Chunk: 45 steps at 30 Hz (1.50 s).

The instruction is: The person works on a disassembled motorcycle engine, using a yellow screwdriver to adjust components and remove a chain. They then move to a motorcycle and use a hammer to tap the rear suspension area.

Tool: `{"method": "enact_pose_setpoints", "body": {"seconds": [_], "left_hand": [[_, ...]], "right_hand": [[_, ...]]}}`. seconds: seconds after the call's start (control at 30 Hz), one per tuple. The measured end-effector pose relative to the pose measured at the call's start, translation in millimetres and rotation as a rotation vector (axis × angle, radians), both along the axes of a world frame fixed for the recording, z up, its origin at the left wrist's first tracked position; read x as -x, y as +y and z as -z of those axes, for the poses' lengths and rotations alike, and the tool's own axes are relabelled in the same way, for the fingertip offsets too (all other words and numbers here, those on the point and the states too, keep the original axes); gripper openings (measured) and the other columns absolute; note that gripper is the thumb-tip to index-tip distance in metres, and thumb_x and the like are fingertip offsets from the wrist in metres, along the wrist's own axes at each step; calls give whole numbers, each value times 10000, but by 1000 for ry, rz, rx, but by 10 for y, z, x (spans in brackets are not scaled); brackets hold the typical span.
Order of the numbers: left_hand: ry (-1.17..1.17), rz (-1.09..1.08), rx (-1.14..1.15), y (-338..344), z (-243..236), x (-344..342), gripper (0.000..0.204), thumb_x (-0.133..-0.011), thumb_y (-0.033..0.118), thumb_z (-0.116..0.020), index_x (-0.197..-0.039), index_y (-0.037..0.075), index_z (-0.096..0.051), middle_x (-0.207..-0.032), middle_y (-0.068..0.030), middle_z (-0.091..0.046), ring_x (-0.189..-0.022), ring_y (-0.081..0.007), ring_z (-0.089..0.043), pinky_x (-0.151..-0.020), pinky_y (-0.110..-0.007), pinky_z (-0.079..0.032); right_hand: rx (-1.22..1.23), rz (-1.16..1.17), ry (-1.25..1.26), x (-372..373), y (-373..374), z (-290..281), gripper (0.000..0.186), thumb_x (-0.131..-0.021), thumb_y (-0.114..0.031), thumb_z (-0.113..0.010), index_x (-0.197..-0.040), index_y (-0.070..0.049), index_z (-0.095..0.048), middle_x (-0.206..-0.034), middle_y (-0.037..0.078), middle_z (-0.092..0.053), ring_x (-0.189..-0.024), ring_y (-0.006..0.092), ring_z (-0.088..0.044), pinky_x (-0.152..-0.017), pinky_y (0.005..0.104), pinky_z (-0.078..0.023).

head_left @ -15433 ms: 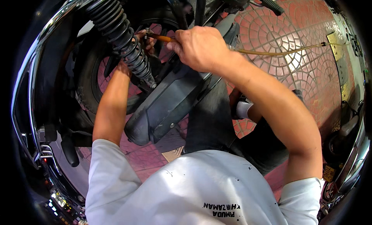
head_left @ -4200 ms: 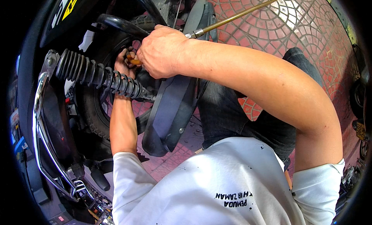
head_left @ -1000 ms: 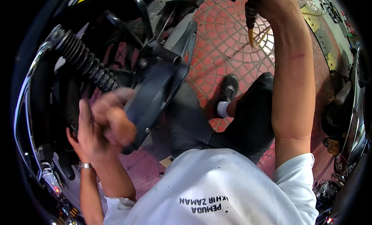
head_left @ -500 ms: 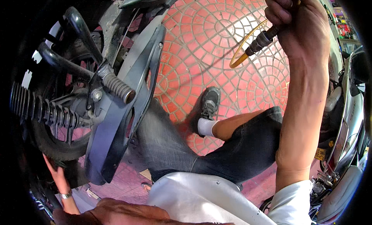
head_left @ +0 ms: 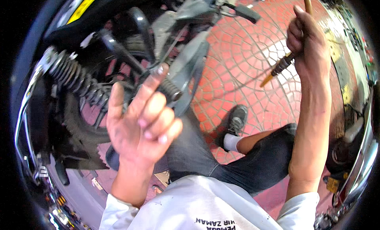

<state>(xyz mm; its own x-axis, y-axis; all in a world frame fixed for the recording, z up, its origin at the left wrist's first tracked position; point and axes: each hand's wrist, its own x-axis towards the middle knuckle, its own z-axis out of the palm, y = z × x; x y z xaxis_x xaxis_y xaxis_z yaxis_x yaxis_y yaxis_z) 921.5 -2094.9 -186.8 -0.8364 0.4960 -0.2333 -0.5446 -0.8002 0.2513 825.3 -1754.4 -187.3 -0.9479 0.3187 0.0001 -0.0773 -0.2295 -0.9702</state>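
Note:
My right hand is closed around a yellow hose with a dark coupling. A curved tan length of hose rises above the fist, and a short yellow end points down and left below it. Raised in front of the motorcycle, my left hand shows its palm. Its thumb and index finger are stretched apart, the other fingers half curled, with nothing held. Behind it are the coil-spring shock absorber, a ribbed footpeg and the rear wheel, partly hidden.
Red patterned paving spreads between the motorcycle and my right arm. My leg and dark shoe are on it. Along the right edge stands another vehicle with a silver body panel and a yellow plate.
My left hand has come up into view, fingers apart. The right hand has lowered slightly with the hose. The view has shifted left, and a hand with a wristband near the wheel is no longer visible.

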Motion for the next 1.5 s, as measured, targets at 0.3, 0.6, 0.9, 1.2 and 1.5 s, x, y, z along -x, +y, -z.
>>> {"method": "enact_pose_setpoints", "body": {"seconds": [0.3,0.6,0.9,1.2,1.5], "left_hand": [[-110,-614,295,-416,432,466,350,-1076,289,-412,-1080,0,-610,-723,-6,-395,-639,-162,-364,-656,-328,-323],[-260,-795,339,-643,819,1063,349,-1110,285,-403,-852,96,-541,-735,12,-421,-665,-157,-354,-661,-323,-340],[-549,-926,419,-1021,1411,1539,345,-1080,453,-349,-1078,165,-539,-640,36,-380,-557,-154,-376,-597,-352,-363],[-546,-933,319,-940,1204,1591,395,-982,425,-425,-727,124,-440,-627,-27,-399,-532,-199,-383,-542,-337,-376],[-482,-884,377,-1075,1338,1583,697,-990,756,-236,-723,130,-387,-675,-38,-414,-600,-204,-379,-644,-374,-362]], "right_hand": [[-15,-13,-42,44,-232,-59,215,-1031,-232,-644,-883,-97,-565,-660,-47,-412,-511,59,-347,-464,243,-253],[-62,-72,-80,198,-340,61,220,-1016,-244,-681,-896,-104,-562,-668,-53,-445,-501,42,-343,-451,246,-248],[-138,-103,-85,178,-440,60,224,-998,-265,-697,-923,-73,-607,-674,-70,-464,-509,25,-369,-452,231,-266],[-178,-86,-94,175,-369,99,266,-1000,-294,-703,-889,-102,-556,-679,-55,-453,-507,37,-357,-459,230,-274],[-183,-98,-94,190,-329,152,237,-1007,-270,-686,-920,-65,-607,-677,-65,-466,-528,31,-383,-466,228,-283]]}}
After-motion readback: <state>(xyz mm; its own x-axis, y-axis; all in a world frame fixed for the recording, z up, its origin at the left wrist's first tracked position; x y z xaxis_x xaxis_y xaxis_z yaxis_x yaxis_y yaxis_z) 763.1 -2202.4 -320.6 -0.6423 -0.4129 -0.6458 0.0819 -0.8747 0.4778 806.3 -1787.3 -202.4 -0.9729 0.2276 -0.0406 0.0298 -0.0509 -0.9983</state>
